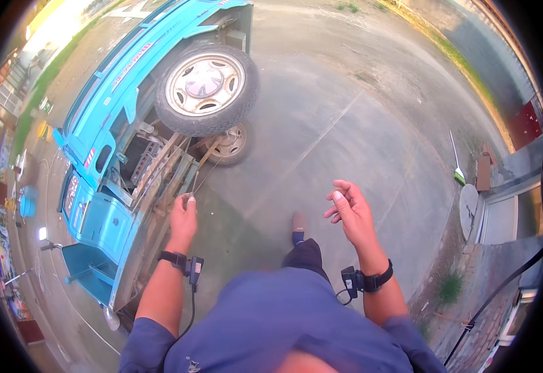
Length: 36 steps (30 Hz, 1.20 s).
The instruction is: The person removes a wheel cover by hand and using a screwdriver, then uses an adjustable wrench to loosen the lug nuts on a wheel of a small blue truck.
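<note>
My left hand (184,217) is raised beside the lower frame of a blue cargo vehicle (100,211), its fingers curled in. A thin rod or wire shows just above the fingertips; whether the hand grips it, I cannot tell. Out over the concrete, my right hand (350,212) has its fingers apart and touches nothing. The vehicle's large wheel (206,87), with a pale rim and black tyre, faces me beyond the left hand. A second wheel (229,144) sits partly behind it. Between wheel and cab lies an exposed engine (147,163).
Concrete ground (296,137) spreads ahead and to the right. A broom (457,168) with green bristles leans near a round pale disc (468,204) at the right-hand building. A dark cable (501,286) runs along the lower right. A blue tub (28,202) stands far left.
</note>
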Tool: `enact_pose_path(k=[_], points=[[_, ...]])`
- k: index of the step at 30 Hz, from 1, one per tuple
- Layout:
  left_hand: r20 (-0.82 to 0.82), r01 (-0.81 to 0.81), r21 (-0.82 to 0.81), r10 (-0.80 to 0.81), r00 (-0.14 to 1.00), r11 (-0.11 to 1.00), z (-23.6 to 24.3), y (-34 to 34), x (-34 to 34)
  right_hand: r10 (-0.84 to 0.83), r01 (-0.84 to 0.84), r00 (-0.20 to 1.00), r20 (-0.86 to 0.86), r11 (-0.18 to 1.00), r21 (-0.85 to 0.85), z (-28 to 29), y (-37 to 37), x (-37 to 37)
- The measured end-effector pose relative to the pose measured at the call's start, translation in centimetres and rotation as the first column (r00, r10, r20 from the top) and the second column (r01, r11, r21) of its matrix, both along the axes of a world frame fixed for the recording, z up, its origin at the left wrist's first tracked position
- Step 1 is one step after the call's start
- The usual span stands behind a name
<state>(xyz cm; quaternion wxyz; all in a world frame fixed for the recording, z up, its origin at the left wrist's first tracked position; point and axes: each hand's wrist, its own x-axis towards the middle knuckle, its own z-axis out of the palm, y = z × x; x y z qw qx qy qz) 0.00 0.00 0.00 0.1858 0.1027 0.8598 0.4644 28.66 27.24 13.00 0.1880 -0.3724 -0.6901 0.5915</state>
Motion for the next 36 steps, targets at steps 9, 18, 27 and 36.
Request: enact_pose_path(k=[9,18,27,36], points=[[-0.236,-0.157,-0.050,0.141,0.961,0.986,2.8,14.6,-13.1,0.409,-0.394,0.910,-0.058,0.902,0.176,-0.3,19.0,-24.9],[-0.221,-0.168,-0.279,0.107,0.969,0.945,2.7,22.9,-22.5,0.653,-0.634,0.758,0.012,0.731,0.251,-3.7,23.1,-47.0],[-0.277,-0.165,-0.334,0.070,0.958,0.928,1.1,26.7,-24.1,0.752,-0.736,0.622,0.218,0.466,0.492,-9.0,24.4,-60.7],[0.168,-0.390,-0.009,0.386,0.907,0.921,2.1,28.4,-24.6,0.754,-0.696,0.533,0.383,0.133,0.706,-12.3,23.1,-66.4]])
